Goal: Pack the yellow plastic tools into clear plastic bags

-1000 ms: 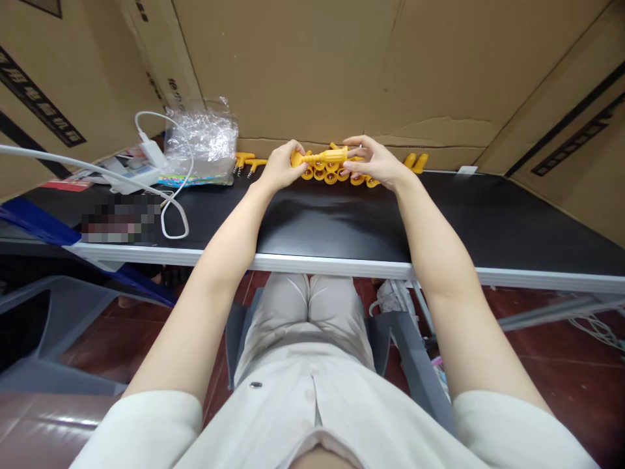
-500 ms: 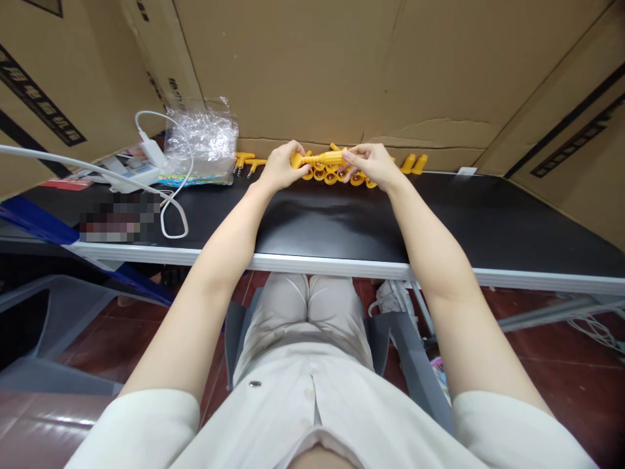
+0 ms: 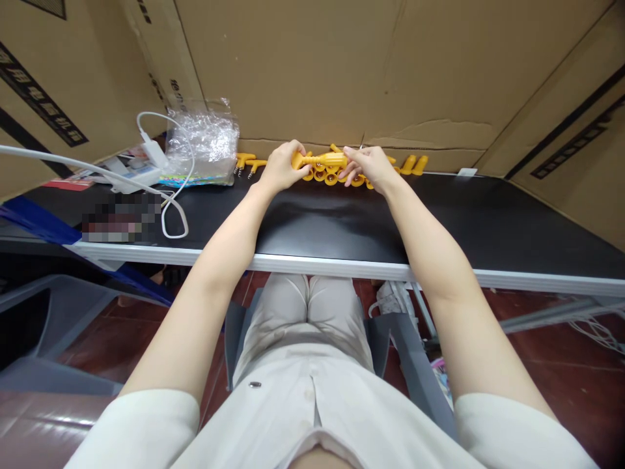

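Just above the back of the black tabletop, a yellow plastic corkscrew (image 3: 325, 159) lies level between my two hands, with a ribbed neck and a wider grooved sleeve. My left hand (image 3: 283, 166) is closed around its left end, thumb and fingers wrapped on the handle. At the other end my right hand (image 3: 371, 166) has its thumb and fingertips on the tip of the sleeve, with the remaining fingers loosely curled. Behind and below the hands lie several yellow sleeves, their round open ends (image 3: 331, 178) facing me. Yellow T-shaped handles with metal spirals (image 3: 250, 163) lie left of my left hand.
Two yellow sleeves (image 3: 414, 165) lean against the cardboard wall (image 3: 303, 71) at right. A clear plastic bag (image 3: 202, 143) and a white cable (image 3: 170, 225) lie at left on the black tabletop (image 3: 332, 231). The table has a pale metal front edge (image 3: 332, 265).
My right hand has shifted slightly, its thumb higher and its fingers loosened at the sleeve's tip. The left hand keeps its hold in about the same place.
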A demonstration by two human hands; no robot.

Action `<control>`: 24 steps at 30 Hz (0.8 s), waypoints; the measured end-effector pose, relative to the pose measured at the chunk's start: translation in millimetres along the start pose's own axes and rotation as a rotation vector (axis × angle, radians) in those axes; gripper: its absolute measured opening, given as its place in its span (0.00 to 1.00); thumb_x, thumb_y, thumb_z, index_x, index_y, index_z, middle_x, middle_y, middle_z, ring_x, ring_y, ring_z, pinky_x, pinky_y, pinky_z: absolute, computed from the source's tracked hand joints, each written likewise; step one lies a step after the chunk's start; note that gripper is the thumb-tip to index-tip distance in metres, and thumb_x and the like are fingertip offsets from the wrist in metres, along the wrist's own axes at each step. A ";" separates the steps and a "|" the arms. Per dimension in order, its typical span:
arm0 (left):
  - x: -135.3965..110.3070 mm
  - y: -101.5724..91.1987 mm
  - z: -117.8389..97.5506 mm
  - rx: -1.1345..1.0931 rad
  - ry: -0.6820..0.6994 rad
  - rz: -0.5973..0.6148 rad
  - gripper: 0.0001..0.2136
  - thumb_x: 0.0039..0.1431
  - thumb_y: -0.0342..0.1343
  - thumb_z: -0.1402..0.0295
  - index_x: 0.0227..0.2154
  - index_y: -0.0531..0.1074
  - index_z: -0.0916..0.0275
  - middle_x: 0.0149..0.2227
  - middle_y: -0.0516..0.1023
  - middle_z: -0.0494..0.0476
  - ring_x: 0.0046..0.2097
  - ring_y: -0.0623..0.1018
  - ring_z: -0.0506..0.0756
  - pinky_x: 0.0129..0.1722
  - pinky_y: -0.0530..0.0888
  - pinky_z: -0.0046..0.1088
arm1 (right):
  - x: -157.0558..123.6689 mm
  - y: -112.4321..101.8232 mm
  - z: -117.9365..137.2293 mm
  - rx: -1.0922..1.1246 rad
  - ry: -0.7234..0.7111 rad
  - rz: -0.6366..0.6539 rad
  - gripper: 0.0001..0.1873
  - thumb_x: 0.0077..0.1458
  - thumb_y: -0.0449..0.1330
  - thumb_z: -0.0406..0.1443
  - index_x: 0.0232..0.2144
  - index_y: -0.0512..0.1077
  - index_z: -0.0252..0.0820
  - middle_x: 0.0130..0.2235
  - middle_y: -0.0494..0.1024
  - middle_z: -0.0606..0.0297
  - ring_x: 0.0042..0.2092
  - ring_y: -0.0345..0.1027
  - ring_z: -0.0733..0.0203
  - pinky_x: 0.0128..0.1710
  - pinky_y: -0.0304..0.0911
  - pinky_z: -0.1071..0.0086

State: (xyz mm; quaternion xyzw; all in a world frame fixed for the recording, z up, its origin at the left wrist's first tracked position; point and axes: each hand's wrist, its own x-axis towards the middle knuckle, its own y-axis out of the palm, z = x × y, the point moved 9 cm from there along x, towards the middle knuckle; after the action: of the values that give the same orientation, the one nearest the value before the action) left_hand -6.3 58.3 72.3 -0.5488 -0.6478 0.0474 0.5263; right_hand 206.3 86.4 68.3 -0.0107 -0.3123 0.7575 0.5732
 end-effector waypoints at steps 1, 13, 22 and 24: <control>0.1 -0.3 -0.3 0.003 0.007 -0.006 0.15 0.60 0.68 0.61 0.47 0.75 0.55 0.46 0.80 0.62 0.56 0.79 0.67 0.64 0.71 0.49 | 0.6 1.5 -0.6 0.018 0.010 -0.006 0.47 0.52 0.59 0.76 0.44 0.79 0.41 0.31 0.83 0.52 0.36 0.84 0.39 0.45 0.83 0.41; 0.9 -0.3 0.1 0.025 0.017 -0.012 0.13 0.60 0.67 0.64 0.46 0.75 0.55 0.48 0.80 0.63 0.55 0.79 0.66 0.64 0.72 0.49 | -0.6 6.0 -16.6 0.062 0.135 0.068 0.48 0.60 0.50 0.76 0.47 0.79 0.40 0.36 0.85 0.49 0.35 0.84 0.43 0.47 0.80 0.40; 1.2 0.3 0.5 0.018 0.034 -0.017 0.12 0.60 0.67 0.67 0.46 0.75 0.56 0.48 0.81 0.62 0.56 0.79 0.66 0.64 0.72 0.49 | -7.4 -2.3 8.3 -0.027 -0.061 0.081 0.38 0.47 0.76 0.64 0.46 0.76 0.44 0.39 0.84 0.56 0.42 0.83 0.46 0.47 0.80 0.50; 2.1 0.9 1.8 0.025 0.055 -0.036 0.11 0.59 0.67 0.68 0.44 0.74 0.56 0.47 0.81 0.61 0.54 0.80 0.65 0.63 0.73 0.48 | -7.9 -1.3 11.4 -0.017 -0.065 0.087 0.37 0.48 0.75 0.65 0.44 0.77 0.43 0.38 0.84 0.56 0.40 0.83 0.47 0.45 0.80 0.51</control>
State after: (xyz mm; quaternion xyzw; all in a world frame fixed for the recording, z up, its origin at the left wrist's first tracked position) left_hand -6.7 61.2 72.2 -0.5317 -0.6421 0.0308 0.5514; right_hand 205.9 74.4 75.3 -0.0047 -0.3364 0.7791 0.5290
